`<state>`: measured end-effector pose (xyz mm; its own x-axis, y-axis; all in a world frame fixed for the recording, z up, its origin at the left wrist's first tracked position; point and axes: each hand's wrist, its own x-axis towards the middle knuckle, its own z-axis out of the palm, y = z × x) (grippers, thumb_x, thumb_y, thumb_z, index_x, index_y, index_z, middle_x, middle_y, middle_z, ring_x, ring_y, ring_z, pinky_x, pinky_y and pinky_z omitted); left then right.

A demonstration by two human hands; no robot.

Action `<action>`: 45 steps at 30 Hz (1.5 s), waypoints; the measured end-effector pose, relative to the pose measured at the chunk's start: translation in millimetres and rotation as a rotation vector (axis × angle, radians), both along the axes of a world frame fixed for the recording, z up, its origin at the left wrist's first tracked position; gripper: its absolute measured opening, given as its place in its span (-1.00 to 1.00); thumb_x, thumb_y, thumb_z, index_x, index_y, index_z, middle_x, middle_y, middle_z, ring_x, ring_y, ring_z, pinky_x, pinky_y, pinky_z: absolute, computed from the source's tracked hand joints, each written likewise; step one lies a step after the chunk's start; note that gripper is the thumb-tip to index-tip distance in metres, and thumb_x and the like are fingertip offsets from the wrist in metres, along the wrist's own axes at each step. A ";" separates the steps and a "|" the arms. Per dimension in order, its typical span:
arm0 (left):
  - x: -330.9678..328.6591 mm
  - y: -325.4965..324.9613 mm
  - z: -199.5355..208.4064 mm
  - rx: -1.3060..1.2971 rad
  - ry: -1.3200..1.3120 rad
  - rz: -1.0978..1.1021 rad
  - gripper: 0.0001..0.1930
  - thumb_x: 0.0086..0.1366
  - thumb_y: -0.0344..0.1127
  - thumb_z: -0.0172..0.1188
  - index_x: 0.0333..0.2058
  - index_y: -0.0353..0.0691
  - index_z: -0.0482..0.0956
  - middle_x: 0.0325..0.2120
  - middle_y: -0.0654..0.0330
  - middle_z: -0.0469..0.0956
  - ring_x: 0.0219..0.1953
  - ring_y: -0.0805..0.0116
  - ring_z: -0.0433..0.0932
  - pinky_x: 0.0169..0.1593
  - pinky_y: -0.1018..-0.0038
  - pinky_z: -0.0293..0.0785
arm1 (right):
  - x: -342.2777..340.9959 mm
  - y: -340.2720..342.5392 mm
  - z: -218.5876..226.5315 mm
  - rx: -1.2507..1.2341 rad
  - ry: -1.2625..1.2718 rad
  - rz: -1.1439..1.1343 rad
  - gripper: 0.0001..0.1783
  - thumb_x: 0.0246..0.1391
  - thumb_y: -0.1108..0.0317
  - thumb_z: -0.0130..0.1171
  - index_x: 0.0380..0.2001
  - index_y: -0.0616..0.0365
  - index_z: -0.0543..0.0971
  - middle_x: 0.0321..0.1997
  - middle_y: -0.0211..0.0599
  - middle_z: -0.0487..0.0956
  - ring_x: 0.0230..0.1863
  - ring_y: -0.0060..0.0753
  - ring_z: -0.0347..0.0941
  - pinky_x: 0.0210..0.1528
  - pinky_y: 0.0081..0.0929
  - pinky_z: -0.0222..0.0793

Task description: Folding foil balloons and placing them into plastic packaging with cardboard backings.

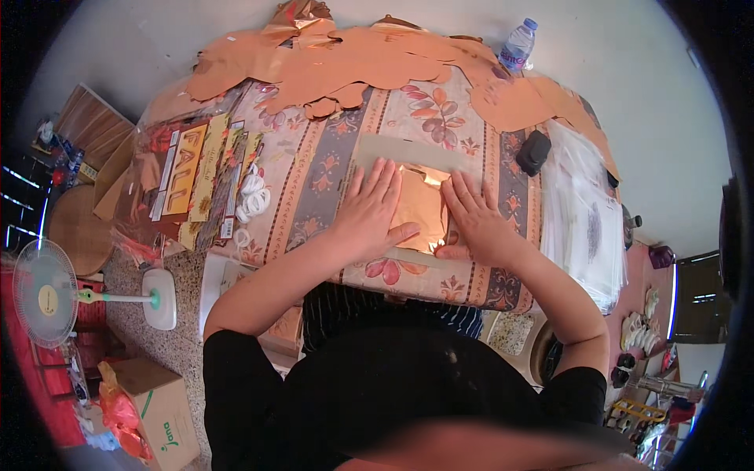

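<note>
A shiny copper-coloured foil piece (422, 210), roughly rectangular and a little creased, lies on a grey-brown board (407, 147) near the table's front edge. My left hand (367, 210) rests flat along the foil's left side, fingers stretched out and thumb reaching over its lower part. On the opposite side my right hand (484, 224) lies flat too, with its fingertips by the foil's right edge and its thumb near the lower corner. Both hands are open and grip nothing. They hide parts of the foil's edges and of the board.
Overlapping copper-coloured sheets with scalloped edges (377, 59) cover the table's far side, beside a water bottle (519, 45). Printed packs (188, 169) and white rolled bands (252, 196) lie left. A black object (534, 152) and clear plastic sleeves (577, 220) lie right. A fan (47, 292) stands left.
</note>
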<state>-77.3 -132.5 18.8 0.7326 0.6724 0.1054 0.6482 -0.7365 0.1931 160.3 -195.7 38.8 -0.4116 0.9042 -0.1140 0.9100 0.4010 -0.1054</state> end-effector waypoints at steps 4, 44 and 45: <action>-3.4 4.1 0.7 0.001 -0.008 -0.024 -0.04 0.28 0.30 -0.15 0.27 -0.57 -0.06 0.32 -0.25 -0.07 0.41 -0.06 -0.20 0.40 0.06 -0.31 | -1.2 2.5 -3.7 0.074 0.013 0.028 0.27 -0.17 -0.44 0.11 0.32 0.41 -0.01 0.42 0.23 -0.07 0.48 0.09 -0.26 0.41 0.13 -0.39; -5.8 2.3 12.1 -0.020 -0.218 -0.331 -0.45 0.14 -0.11 0.26 0.08 -0.22 0.45 0.16 0.07 0.36 0.29 0.05 0.19 0.29 0.00 0.06 | 13.5 38.8 -13.6 0.347 0.131 0.024 -0.53 0.11 0.33 0.06 0.10 0.20 0.39 0.21 -0.15 0.36 0.29 -0.17 0.21 0.30 -0.14 0.08; -11.2 5.8 14.5 -0.036 -0.213 -0.364 -0.48 0.14 -0.17 0.26 0.08 -0.19 0.46 0.15 0.10 0.37 0.30 0.05 0.18 0.29 0.00 0.06 | 12.9 28.1 -12.0 0.414 0.024 -0.014 -0.56 0.10 0.27 0.08 0.04 0.21 0.42 0.12 -0.17 0.42 0.22 -0.21 0.28 0.24 -0.15 0.15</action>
